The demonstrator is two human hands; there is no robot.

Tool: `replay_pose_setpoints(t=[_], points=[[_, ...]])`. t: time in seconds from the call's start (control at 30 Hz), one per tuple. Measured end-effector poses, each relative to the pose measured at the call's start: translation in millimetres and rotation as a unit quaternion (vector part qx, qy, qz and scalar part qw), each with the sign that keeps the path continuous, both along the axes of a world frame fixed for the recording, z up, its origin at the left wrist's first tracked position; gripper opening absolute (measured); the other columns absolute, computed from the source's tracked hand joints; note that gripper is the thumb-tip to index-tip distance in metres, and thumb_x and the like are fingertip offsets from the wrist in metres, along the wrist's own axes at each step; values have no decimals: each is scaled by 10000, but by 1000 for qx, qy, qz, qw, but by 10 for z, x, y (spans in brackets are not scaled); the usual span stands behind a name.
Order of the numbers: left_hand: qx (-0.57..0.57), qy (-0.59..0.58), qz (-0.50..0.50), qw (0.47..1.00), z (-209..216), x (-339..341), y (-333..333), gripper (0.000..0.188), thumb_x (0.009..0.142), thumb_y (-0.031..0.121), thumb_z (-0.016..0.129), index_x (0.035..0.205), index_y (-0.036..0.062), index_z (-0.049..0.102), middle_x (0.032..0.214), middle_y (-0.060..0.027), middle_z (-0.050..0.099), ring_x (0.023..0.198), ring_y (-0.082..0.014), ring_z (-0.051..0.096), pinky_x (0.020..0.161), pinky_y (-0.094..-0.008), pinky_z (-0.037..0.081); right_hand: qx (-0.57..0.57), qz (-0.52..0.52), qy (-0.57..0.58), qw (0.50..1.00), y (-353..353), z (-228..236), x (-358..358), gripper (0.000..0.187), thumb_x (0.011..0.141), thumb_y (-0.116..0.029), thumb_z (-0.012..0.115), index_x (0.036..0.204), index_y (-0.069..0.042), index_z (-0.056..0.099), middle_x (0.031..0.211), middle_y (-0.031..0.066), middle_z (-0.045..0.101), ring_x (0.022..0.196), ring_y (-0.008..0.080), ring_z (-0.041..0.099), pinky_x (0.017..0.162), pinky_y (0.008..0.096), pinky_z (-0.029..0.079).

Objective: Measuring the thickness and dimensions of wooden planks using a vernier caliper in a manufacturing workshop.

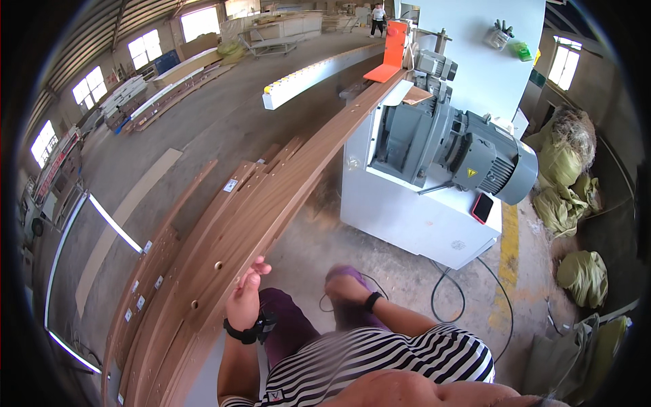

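In the head view we stand beside a long wood-grain board (291, 183) that runs from the near left up to the far right, where its far end lies on a white machine (407, 217) with a grey motor (488, 159). Our left hand (244, 302) rests against the board's near edge, fingers loosely open and not clamped round it. Our right hand (342, 288) hangs blurred in front of our body, apart from the board; we cannot tell whether it is open or closed, or whether it holds anything.

Left of the board lies a stack of like boards (159, 285) with small white labels. An orange guard (392, 51) stands at the machine's far end, and a phone (482, 207) lies on its top. Green sacks (566, 183) slump at the right wall.

We judge the board to be part-way fed: its far end is at the machine, while most of its length is on our side. The stack looks untouched.
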State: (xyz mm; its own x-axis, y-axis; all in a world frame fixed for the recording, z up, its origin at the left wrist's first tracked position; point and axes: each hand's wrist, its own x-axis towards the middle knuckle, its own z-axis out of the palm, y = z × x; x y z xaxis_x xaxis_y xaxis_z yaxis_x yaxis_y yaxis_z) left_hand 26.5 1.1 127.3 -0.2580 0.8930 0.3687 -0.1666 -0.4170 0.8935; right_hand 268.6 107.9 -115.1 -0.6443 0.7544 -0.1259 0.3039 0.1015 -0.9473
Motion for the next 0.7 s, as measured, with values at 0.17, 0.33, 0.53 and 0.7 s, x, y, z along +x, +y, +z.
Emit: replay_pose_setpoints(t=[0.17,0.33,0.53,0.7], points=[[60,-27,-35,997,154,-42,26,959,802,386,721,1492,121,109,1286,-26,476,1074,-185,503,847,-344,420,25,-57,20,998,194,-33,64,257,935,-233,514,897,1,612,760,70,660,675,133,632,614,262,516],[111,-48,39,992,242,-16,-143,1058,715,589,712,1485,128,151,1356,-5,409,1176,-199,450,892,-394,418,38,-131,19,990,325,713,37,292,925,-252,523,811,-3,624,703,57,657,618,123,618,598,262,502],[147,-28,97,984,147,-262,-489,1044,700,678,653,1468,126,210,1390,-16,378,1218,-220,433,944,-428,418,-31,-189,238,952,909,1421,-92,251,969,-202,507,869,7,601,706,69,644,597,119,601,553,255,485],[184,-43,147,971,164,-304,-707,1029,713,633,689,1476,140,206,1438,-18,342,1242,-227,423,932,-416,446,-52,-158,325,931,1015,2014,-157,297,982,-270,486,904,-10,610,754,74,656,628,122,603,591,238,477]])
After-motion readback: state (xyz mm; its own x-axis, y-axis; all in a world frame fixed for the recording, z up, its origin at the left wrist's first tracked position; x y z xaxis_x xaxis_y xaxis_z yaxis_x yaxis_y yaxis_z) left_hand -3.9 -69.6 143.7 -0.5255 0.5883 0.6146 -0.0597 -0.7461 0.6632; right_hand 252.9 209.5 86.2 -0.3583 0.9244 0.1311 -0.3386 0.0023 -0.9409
